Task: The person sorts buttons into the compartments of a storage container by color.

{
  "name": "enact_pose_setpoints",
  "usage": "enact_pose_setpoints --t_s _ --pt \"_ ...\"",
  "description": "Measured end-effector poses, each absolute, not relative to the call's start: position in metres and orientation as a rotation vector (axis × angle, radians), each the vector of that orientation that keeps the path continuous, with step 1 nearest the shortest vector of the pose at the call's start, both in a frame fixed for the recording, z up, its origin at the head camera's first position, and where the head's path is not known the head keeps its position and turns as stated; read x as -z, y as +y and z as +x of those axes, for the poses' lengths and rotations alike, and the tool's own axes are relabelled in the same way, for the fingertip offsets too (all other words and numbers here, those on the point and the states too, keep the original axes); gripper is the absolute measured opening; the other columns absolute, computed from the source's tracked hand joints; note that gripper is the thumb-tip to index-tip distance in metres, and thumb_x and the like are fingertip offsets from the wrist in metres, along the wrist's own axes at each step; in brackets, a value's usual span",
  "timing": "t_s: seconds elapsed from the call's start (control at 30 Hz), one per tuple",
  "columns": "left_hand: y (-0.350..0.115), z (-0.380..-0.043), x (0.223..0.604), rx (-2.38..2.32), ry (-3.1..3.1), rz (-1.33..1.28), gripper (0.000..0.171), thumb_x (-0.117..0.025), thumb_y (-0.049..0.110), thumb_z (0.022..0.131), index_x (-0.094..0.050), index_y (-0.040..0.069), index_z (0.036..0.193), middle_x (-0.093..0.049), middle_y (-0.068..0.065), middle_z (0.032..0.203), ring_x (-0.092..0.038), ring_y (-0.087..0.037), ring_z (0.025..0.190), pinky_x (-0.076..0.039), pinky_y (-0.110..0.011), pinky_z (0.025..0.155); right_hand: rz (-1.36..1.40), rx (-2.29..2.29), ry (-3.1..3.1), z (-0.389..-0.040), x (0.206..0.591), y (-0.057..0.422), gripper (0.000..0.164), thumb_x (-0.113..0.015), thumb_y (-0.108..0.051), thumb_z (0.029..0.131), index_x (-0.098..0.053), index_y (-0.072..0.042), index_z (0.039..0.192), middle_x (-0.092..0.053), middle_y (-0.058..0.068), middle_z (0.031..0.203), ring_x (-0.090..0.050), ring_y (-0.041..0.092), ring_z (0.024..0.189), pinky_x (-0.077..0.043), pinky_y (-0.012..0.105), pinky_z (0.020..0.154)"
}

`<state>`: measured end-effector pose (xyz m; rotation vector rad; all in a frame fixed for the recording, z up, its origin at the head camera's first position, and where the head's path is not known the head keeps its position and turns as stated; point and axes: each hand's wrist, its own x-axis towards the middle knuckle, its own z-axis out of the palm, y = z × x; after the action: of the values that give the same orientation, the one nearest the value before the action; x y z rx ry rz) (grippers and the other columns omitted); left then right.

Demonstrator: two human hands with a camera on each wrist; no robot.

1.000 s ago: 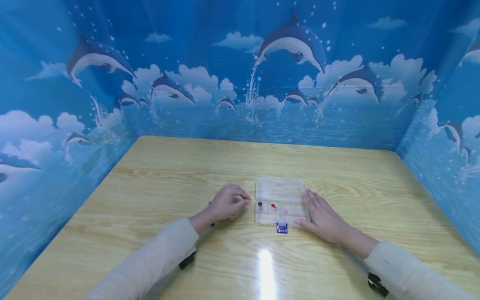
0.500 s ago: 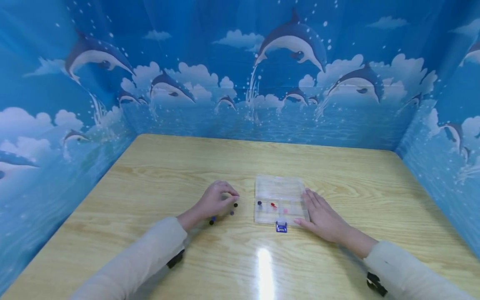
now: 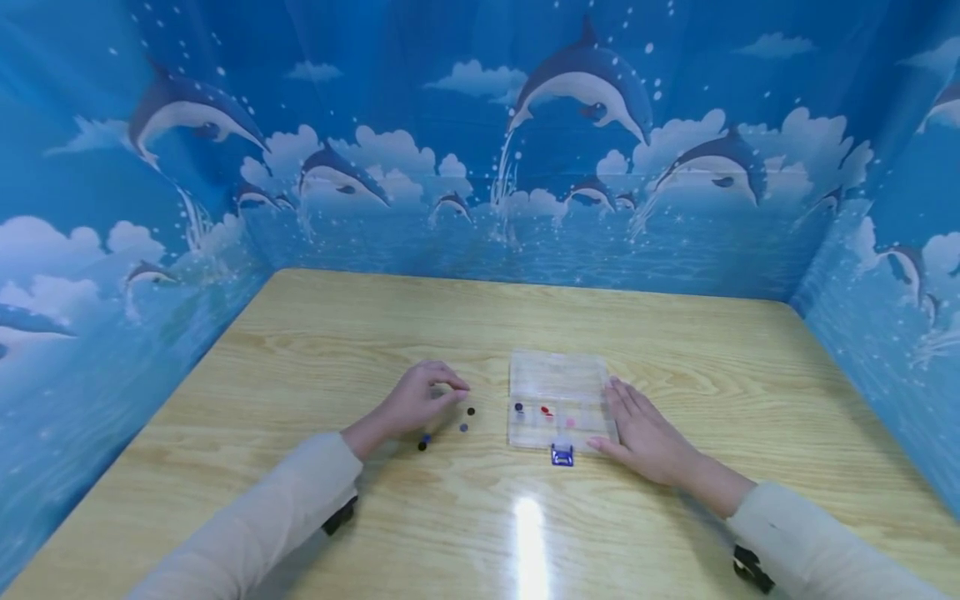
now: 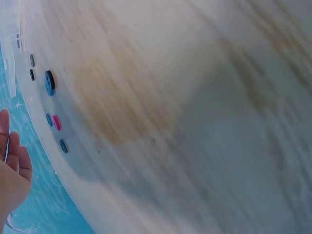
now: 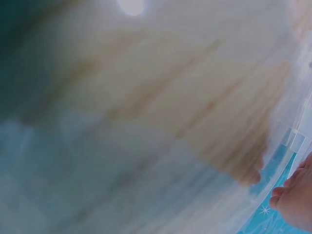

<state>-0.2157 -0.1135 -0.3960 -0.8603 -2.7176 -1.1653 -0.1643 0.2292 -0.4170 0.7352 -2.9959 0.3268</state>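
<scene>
In the head view my left hand [image 3: 422, 400] hovers over the table, left of a clear plastic box [image 3: 517, 437]. Its fingers are loosely bent, thumb and fingertips near each other, nothing visible between them. Beside and beneath it lie small round buttons: a black button [image 3: 471, 411], a bluish button [image 3: 463, 427], a blue button [image 3: 427, 437] and another black button [image 3: 422, 446]. A pink button [image 4: 57, 122] shows in the left wrist view. My right hand [image 3: 651, 437] rests with straight fingers against the box's right side. Inside are a dark button [image 3: 518, 407], red pieces [image 3: 546, 410] and a pink piece [image 3: 571, 423].
The box's lid [image 3: 558, 372] lies open toward the back. At its front edge is a blue clasp-like piece [image 3: 562, 456]. A wood-grain table [image 3: 360, 325] bears everything, with a dolphin-printed curtain [image 3: 465, 108] around its back and sides.
My left hand has moved left, away from the box's left edge, uncovering buttons on the table. My right hand has stayed at the box.
</scene>
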Motion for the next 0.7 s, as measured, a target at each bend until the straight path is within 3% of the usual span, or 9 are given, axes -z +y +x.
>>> enact_pose_setpoints --t_s 0.4,0.7 --pt "-0.123 -0.215 0.394 1.187 -2.768 -0.831 0.015 -0.064 0.018 0.087 -0.071 0.007 0.095 -0.068 -0.003 0.093 -0.059 -0.019 0.093 -0.048 -0.041 0.086 0.741 -0.319 -2.999 -0.164 0.417 0.230 0.082 -0.049 -0.046 0.091 -0.022 0.016 0.138 -0.020 0.034 0.146 -0.022 0.046 0.135 -0.020 0.054 0.111" --pt "-0.138 -0.213 0.401 1.143 -2.747 -0.849 0.017 -0.067 0.015 0.084 -0.070 0.005 0.097 -0.066 -0.003 0.088 -0.059 -0.018 0.084 -0.050 -0.036 0.077 0.743 -0.314 -2.999 -0.164 0.417 0.230 0.082 -0.049 -0.047 0.092 -0.022 0.015 0.138 -0.020 0.033 0.147 -0.022 0.046 0.136 -0.020 0.053 0.111"
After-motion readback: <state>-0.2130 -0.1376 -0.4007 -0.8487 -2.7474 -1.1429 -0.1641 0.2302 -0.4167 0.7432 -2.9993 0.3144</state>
